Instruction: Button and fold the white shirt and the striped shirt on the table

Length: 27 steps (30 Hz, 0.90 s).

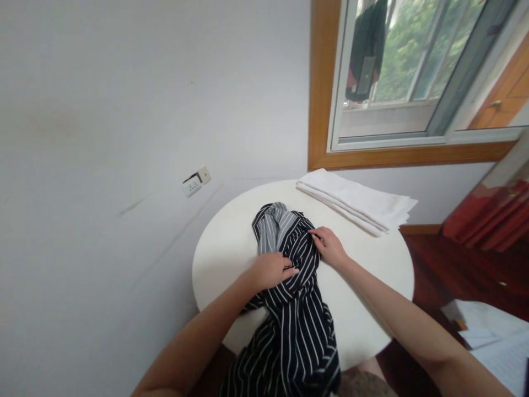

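Black cloth with thin white stripes makes up the striped garment (289,286), which lies bunched near the middle of the round white surface (223,248). Its upper part is heaped in a twisted mound that shows a paler grey-striped inner side, and its lower part hangs over the near edge toward us. Our left hand (270,270) rests on top of the mound with its fingers (289,271) held together and laid across a fold; we cannot tell whether the thumb clamps the cloth from below. Our right hand (330,246) sits just beside the mound on its right, its fingers (316,236) pinched together on an edge of the fabric. We judge the garment to be light, thin and quite limp. It sags wherever it is not held and would slide easily over the smooth top, so the hanging part may drag the rest toward the edge. The soundest places to take hold look to be a seam or hem, or two points well apart along one edge, not the loose middle, which only gathers more folds. At the far right of the surface lies a folded stack of white cloths (359,201), well apart from the garment. Beyond it are a wood-framed window (413,66) and a wall socket (196,181) on the pale wall.
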Each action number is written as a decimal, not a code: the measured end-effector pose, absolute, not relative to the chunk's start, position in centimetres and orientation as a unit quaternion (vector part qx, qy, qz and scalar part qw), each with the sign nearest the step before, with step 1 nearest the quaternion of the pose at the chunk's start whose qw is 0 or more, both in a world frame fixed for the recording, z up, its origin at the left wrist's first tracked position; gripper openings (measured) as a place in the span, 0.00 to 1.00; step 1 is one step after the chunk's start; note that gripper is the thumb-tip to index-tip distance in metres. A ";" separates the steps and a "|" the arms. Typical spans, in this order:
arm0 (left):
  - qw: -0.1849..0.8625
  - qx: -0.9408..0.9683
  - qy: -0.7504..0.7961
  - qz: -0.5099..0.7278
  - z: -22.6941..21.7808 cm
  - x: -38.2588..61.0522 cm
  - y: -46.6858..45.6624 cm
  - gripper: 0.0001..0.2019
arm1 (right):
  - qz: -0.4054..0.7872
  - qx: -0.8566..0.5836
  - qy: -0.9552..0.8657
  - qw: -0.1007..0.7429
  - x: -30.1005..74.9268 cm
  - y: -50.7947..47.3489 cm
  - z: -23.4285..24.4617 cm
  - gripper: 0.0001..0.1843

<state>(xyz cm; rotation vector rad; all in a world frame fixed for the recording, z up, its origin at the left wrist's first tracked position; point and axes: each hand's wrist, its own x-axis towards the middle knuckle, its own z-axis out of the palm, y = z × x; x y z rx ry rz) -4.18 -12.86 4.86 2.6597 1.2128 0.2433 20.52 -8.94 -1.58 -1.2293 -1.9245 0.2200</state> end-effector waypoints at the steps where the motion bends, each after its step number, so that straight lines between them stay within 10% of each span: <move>1: 0.121 0.898 0.417 0.072 5.5 -4.2 -12.4 0.23 | 0.086 -0.491 -0.766 0.405 20.5 -9.0 -1.5 0.16; 9: 0.014 0.810 0.523 0.264 3.5 -2.8 -6.3 0.19 | -0.006 -0.556 -0.756 0.346 20.4 -9.2 -1.5 0.18; 27: 0.158 0.699 0.560 0.416 -0.9 -6.0 -2.2 0.14 | -0.072 -0.689 -0.691 0.207 26.6 -7.3 -0.4 0.17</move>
